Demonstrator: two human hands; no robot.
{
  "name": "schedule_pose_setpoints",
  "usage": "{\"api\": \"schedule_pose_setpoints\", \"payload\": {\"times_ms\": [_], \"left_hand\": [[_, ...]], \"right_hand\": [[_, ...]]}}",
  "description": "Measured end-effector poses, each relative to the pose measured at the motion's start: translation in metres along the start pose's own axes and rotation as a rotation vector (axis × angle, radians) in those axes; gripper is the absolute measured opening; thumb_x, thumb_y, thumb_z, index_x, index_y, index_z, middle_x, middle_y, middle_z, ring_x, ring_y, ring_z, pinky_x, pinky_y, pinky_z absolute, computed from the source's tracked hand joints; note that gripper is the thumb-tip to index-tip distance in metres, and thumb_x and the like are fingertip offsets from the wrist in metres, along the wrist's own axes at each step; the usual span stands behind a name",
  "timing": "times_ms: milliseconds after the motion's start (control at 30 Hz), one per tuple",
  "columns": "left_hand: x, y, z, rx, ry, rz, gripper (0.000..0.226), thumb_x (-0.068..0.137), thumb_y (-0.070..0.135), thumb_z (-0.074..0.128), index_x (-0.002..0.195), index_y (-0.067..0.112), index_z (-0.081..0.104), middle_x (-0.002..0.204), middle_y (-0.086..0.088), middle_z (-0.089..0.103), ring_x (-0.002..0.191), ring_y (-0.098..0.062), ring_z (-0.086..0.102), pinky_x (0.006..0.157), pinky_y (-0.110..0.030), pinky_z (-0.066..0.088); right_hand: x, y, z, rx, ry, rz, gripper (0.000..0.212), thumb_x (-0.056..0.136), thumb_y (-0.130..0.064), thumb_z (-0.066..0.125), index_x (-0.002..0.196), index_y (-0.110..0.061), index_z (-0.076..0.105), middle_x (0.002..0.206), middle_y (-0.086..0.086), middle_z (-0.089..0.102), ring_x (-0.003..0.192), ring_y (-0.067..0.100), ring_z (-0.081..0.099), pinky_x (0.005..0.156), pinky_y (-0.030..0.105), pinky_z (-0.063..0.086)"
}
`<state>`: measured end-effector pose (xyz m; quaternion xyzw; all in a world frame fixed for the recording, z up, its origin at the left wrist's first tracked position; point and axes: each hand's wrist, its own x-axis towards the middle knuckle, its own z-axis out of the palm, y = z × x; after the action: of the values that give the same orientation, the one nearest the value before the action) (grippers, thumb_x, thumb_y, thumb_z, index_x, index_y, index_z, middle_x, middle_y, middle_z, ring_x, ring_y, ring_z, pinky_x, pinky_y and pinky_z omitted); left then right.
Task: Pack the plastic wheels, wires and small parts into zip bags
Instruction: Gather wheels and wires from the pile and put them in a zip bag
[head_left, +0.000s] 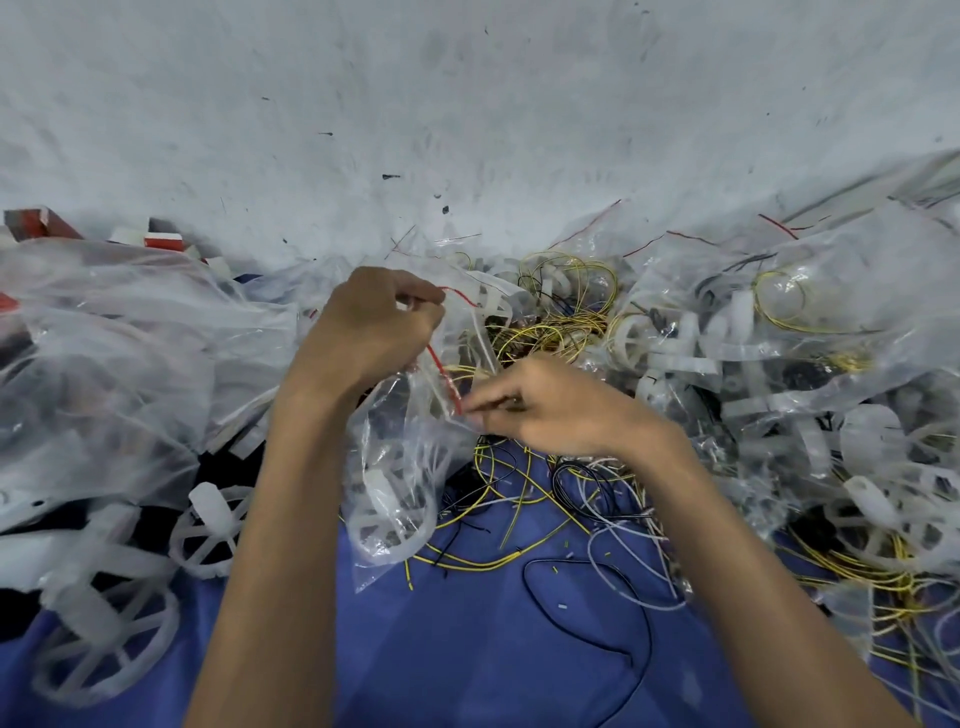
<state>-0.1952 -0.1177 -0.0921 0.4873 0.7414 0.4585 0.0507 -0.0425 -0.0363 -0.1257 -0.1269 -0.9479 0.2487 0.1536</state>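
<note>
A clear zip bag (400, 467) with a red zip strip hangs between my hands at the centre. It holds a white plastic wheel and some dark parts. My left hand (366, 327) pinches the upper end of the red strip. My right hand (540, 408) pinches the strip's lower end, fingers closed on it. Loose yellow, black and white wires (571, 499) lie on the blue cloth (467, 649) under my hands. White spoked plastic wheels (208, 525) lie at the lower left.
Filled clear bags (810, 332) with wheels and yellow wires are heaped on the right. A large crumpled clear plastic bag (119, 364) covers the left side. Red and white boxes (161, 239) sit at the far left. A scuffed white wall (467, 104) stands behind.
</note>
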Motion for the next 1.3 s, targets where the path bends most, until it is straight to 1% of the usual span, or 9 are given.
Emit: {"api": "schedule_pose_setpoints", "payload": {"times_ms": [133,300,467,600,833,1000,1033,1133,1300], "left_hand": [[0.001,-0.005,0.000,0.045,0.008,-0.012,0.024,0.087,0.016,0.053,0.103,0.023,0.069,0.108,0.006,0.067,0.060,-0.006,0.056,0.078,-0.032,0.053],[0.003,-0.005,0.006,0.105,-0.037,-0.003,0.024,0.088,0.017,0.053,0.107,0.019,0.068,0.110,0.004,0.068,0.066,-0.010,0.052,0.079,-0.026,0.046],[0.001,-0.001,0.016,0.146,-0.070,0.021,0.026,0.088,0.017,0.053,0.110,0.017,0.068,0.112,0.003,0.067,0.101,-0.009,0.057,0.086,-0.019,0.037],[0.001,-0.002,0.020,0.137,-0.081,0.011,0.026,0.088,0.017,0.053,0.109,0.018,0.068,0.113,0.002,0.068,0.097,-0.009,0.057,0.083,-0.021,0.041],[0.001,-0.004,0.020,0.154,-0.094,0.034,0.026,0.088,0.018,0.053,0.110,0.018,0.067,0.114,0.003,0.067,0.096,-0.005,0.053,0.084,-0.019,0.036],[0.001,-0.004,0.021,0.179,-0.081,0.054,0.025,0.089,0.021,0.055,0.109,0.019,0.068,0.116,0.004,0.065,0.092,-0.004,0.049,0.083,-0.019,0.034],[0.002,-0.005,0.022,0.180,-0.081,0.056,0.024,0.089,0.022,0.055,0.109,0.020,0.068,0.116,0.003,0.065,0.092,-0.005,0.049,0.083,-0.019,0.034],[0.003,-0.005,0.023,0.193,-0.091,0.061,0.024,0.090,0.023,0.055,0.110,0.019,0.068,0.117,0.002,0.064,0.092,-0.005,0.048,0.084,-0.019,0.034],[0.004,-0.004,0.026,0.216,-0.116,0.086,0.027,0.090,0.026,0.054,0.113,0.018,0.067,0.117,0.003,0.063,0.095,-0.004,0.046,0.083,-0.019,0.032]], "right_hand": [[-0.009,0.035,-0.025,0.071,0.313,0.153,0.015,0.083,-0.008,0.066,0.097,-0.014,0.070,0.091,-0.001,0.070,0.074,-0.001,0.060,0.073,0.005,0.045],[-0.022,0.087,-0.014,-0.176,-0.300,0.550,0.028,0.077,-0.016,0.074,0.104,-0.013,0.067,0.103,0.002,0.069,0.094,0.016,0.063,0.077,0.022,0.047],[-0.014,0.105,0.012,-0.255,-0.231,0.559,0.017,0.074,-0.017,0.076,0.086,-0.023,0.065,0.079,-0.013,0.054,0.081,0.013,0.053,0.067,0.021,0.042],[-0.011,0.108,0.023,-0.306,-0.230,0.504,0.015,0.076,-0.025,0.073,0.078,-0.026,0.059,0.074,-0.014,0.049,0.083,0.017,0.053,0.080,0.036,0.050],[-0.013,0.093,-0.008,-0.139,0.123,0.445,0.013,0.081,-0.017,0.069,0.085,-0.018,0.057,0.081,0.000,0.065,0.074,0.015,0.062,0.062,0.024,0.048],[-0.021,0.071,-0.034,0.269,0.474,0.350,0.061,0.084,-0.013,0.067,0.134,-0.029,0.034,0.071,0.002,0.071,0.060,0.011,0.066,0.061,0.020,0.053],[-0.024,0.067,-0.038,0.309,0.510,0.325,0.059,0.085,-0.013,0.066,0.131,-0.035,0.037,0.070,0.001,0.072,0.058,0.010,0.065,0.059,0.018,0.052],[-0.027,0.058,-0.048,0.453,0.585,0.299,0.024,0.086,-0.011,0.065,0.109,-0.013,0.065,0.068,0.002,0.071,0.053,0.009,0.059,0.056,0.017,0.048],[-0.031,0.047,-0.055,0.609,0.669,0.243,0.012,0.089,-0.011,0.060,0.098,-0.007,0.066,0.061,-0.003,0.067,0.047,0.007,0.050,0.047,0.015,0.040]]}}
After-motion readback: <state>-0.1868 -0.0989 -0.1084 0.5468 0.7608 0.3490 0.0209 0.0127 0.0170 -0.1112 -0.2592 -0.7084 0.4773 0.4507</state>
